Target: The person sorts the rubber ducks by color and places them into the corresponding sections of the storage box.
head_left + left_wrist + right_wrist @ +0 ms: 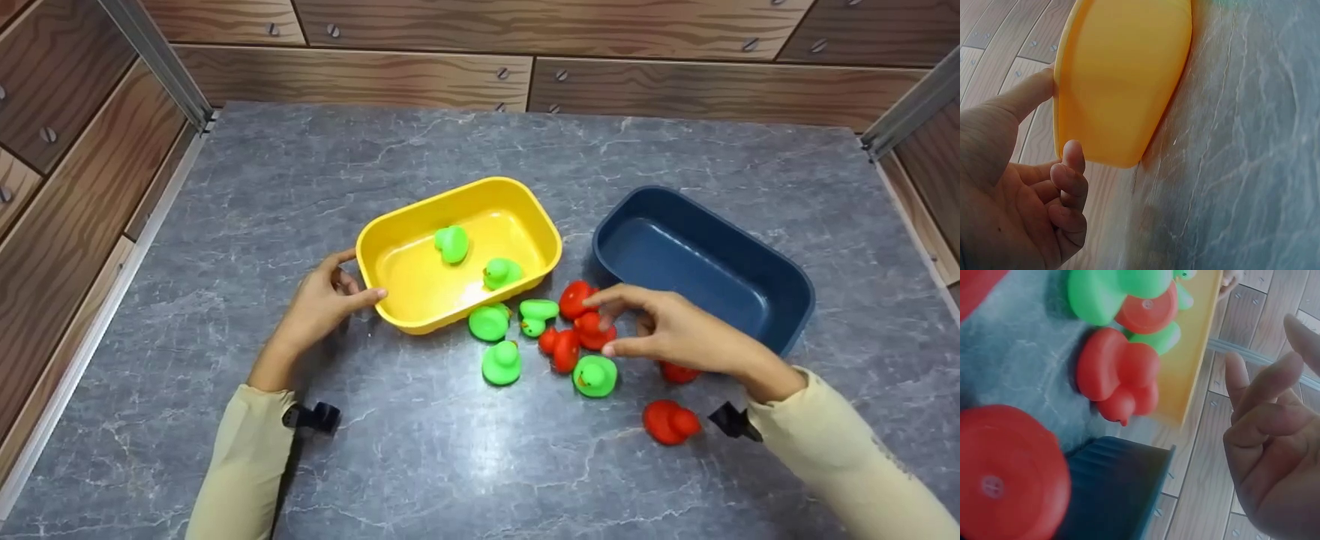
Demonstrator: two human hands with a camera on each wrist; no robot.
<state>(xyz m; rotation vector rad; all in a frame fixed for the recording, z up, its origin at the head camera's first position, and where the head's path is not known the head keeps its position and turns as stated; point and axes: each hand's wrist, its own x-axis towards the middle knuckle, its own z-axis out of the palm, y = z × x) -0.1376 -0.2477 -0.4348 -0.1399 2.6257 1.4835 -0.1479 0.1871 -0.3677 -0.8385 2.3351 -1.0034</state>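
My left hand [315, 307] holds the left end of a yellow plastic tub [401, 270], thumb on the rim. In the left wrist view the other fingers curl beside the tub's end wall [1123, 101]. Inside the tub are two green rubber ducks [452, 244]. With nothing in its grasp, my right hand [675, 330] hovers over a cluster of red rubber ducks [595, 331], thumb and fingers apart. Several green ducks [501, 364] lie between the tub and that cluster. In the right wrist view the red ducks [1112, 371] sit away from the fingers.
A dark blue tub [675, 255] without ducks stands at the right, partly behind my right hand. One red duck [670, 422] lies nearer the front, another [679, 373] partly under the right wrist. Wood-patterned panels [420, 75] border the grey marbled table [412, 450].
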